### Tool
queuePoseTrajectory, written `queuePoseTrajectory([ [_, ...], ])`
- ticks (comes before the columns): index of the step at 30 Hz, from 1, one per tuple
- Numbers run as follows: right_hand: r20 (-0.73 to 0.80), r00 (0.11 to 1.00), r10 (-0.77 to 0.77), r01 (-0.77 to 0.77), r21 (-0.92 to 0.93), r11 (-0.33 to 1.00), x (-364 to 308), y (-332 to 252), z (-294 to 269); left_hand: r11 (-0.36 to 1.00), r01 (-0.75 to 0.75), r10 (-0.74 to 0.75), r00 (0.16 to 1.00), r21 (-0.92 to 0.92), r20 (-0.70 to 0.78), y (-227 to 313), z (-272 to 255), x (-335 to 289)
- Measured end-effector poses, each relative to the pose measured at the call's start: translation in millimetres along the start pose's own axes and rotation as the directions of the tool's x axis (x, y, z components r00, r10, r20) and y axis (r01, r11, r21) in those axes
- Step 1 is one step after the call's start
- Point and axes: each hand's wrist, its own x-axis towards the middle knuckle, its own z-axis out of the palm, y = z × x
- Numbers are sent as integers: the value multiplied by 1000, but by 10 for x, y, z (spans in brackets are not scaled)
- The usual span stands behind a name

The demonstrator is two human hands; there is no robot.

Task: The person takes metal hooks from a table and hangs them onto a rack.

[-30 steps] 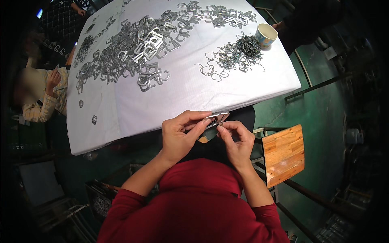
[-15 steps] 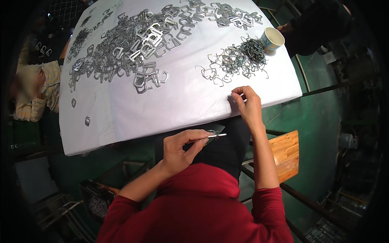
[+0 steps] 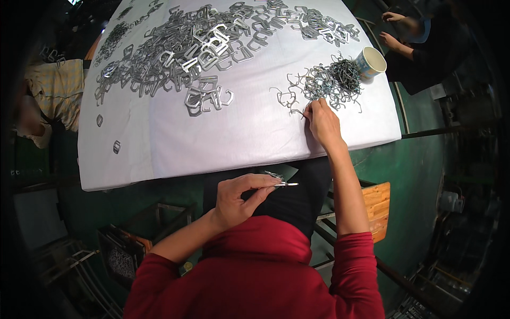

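— Fingers first: clamped, apart or together?

— Clamped, with the left hand [image 3: 236,199], on a silver metal piece [image 3: 289,184] poking out just past thumb and fingertips, above the dark lap [image 3: 292,203]. With the right hand [image 3: 325,126], stretched out well ahead of the left: thumb and forefinger close together at the near edge of the wire-hook heap [image 3: 345,74]. Cannot tell whether closed on a hook or only touching.

— And how to manage that pick well?

— Go for one loose hook at the fringe nearest the fingertips, not for the dense tangle beyond. Pinch lightly, lift straight up, shake off any clinging neighbour. Meanwhile, grip the silver piece firmly by one end, level and in plain sight.

— Around the fingers?

— Under the right fingertips, white cloth [image 3: 239,135], gently creased. Beyond them, just beside the heap, a paper cup [image 3: 372,61]. Forward-left of both hands, a broad spread of silver buckles [image 3: 199,49]; nearer, off to the left, two loose buckles [image 3: 117,147].

— Past the table?

— Right of the right forearm, a wooden seat [image 3: 380,212] above green floor [image 3: 414,175]. Beyond the cup, another person's hands [image 3: 390,40]; far left, someone's checked garment [image 3: 56,87].
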Motion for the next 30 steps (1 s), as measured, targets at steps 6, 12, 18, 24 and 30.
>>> queuePoseTrajectory([
  [6,-11,997,81,-72,336,939,-159,-48,-132,1000,12,-12,1000,-14,-27,-11,33,-24],
  [12,130,948,291,-218,930,295,-824,-699,-664,998,45,-48,994,-35,-95,-22,60,-88],
  [18,108,941,320,-135,989,64,-1423,-1177,-856,997,49,-55,994,-60,-98,-15,105,-72],
  [24,-46,944,326,-1,990,143,-1421,-1299,-709,997,-28,19,992,-72,-121,-87,120,-90],
  [30,-207,939,273,147,963,227,-1519,-1321,-643,976,-200,204,978,-91,41,-141,-59,-23],
])
